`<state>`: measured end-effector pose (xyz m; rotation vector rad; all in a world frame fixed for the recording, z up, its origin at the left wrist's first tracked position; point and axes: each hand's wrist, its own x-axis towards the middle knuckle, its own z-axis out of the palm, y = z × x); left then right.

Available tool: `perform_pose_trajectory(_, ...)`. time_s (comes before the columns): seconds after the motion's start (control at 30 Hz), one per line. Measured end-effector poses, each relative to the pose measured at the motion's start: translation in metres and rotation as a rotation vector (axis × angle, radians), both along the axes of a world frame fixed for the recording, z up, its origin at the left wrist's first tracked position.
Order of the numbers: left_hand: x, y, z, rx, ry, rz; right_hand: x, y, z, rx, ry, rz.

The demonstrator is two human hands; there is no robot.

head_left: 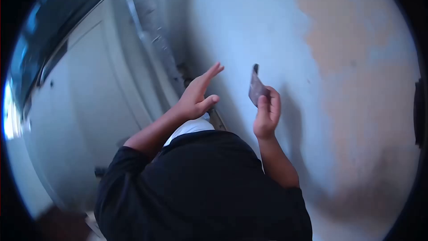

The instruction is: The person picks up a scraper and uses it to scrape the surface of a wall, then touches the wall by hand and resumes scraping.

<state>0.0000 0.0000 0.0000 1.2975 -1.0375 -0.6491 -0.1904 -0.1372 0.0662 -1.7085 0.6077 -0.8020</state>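
Note:
My right hand (268,112) is closed on a small, flat, grey-brown piece (257,90) with a dark tip pointing up; it looks like a folded sheet, but I cannot make out exactly what it is. My left hand (199,94) is raised at the middle of the view with its fingers stretched and its thumb apart, holding nothing. A gap separates it from the piece. Both hands are in front of a pale wall (249,22) and do not visibly touch it.
Tan patches (347,31) mark the wall on the right. At the left stands a large pale panel, perhaps a door (84,85), beside a frame with shiny strips (154,35). A dark object (419,114) shows at the right edge.

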Motion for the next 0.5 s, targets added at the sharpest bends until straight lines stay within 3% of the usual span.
perform_pose_trajectory(0.07,-0.020,0.003,0.018,0.099,0.044,0.059,-0.008,-0.021,0.013,0.090,-0.020,0.067)
perform_pose_trajectory(0.1,0.101,0.029,0.001,0.049,-0.148,0.126,0.110,-0.004,-0.038,0.042,-0.212,0.134)
perform_pose_trajectory(0.2,0.066,0.058,0.003,0.107,-0.135,0.296,0.087,0.006,-0.054,0.108,-0.215,0.193)
perform_pose_trajectory(0.23,0.010,0.050,-0.014,0.102,-0.038,0.296,0.036,-0.001,-0.049,0.099,-0.120,0.193)
perform_pose_trajectory(0.27,-0.055,-0.014,-0.021,-0.013,0.043,0.360,-0.021,-0.059,-0.022,0.013,-0.033,0.189)
perform_pose_trajectory(0.33,-0.037,-0.091,-0.035,-0.109,0.064,0.437,0.004,-0.132,-0.025,-0.046,-0.026,0.189)
perform_pose_trajectory(0.4,-0.026,-0.088,-0.030,-0.111,0.086,0.492,0.023,-0.133,-0.018,0.125,0.018,0.259)
perform_pose_trajectory(0.5,-0.020,-0.062,-0.007,-0.081,0.074,0.580,0.044,-0.112,-0.009,0.188,0.041,0.298)
